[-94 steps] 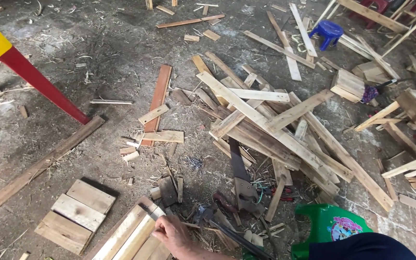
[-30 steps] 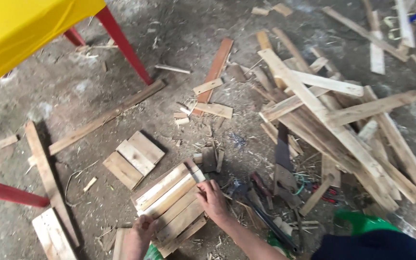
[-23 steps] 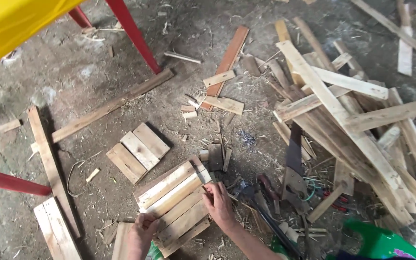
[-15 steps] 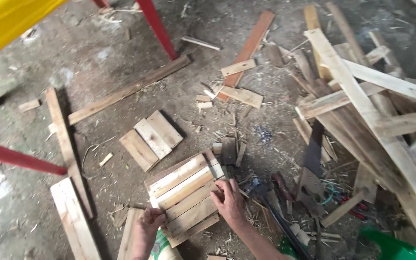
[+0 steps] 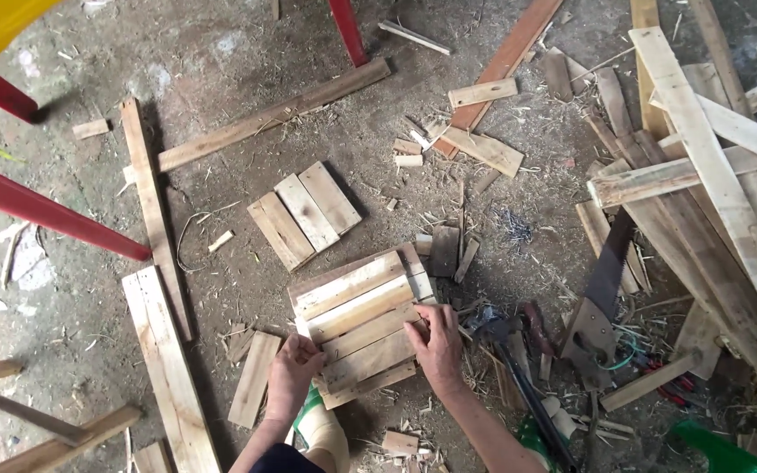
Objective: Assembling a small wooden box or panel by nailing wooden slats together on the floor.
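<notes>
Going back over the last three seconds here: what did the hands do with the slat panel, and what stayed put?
Earlier only the right hand touched the slat panel; the left hand has since come in and now rests on its near-left edge, so both hands lie flat on it. The view drifted right to left. The three-slat piece, handsaw and plank pile lie unmoved.

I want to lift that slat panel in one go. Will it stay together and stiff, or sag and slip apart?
The slat panel probably stays stiff along each slat, being flat rigid wood. Whether the slats are joined is not visible; if loose, they would likely slide apart. Both the left hand and right hand rest on it, which suggests two-handed support helps.
</notes>
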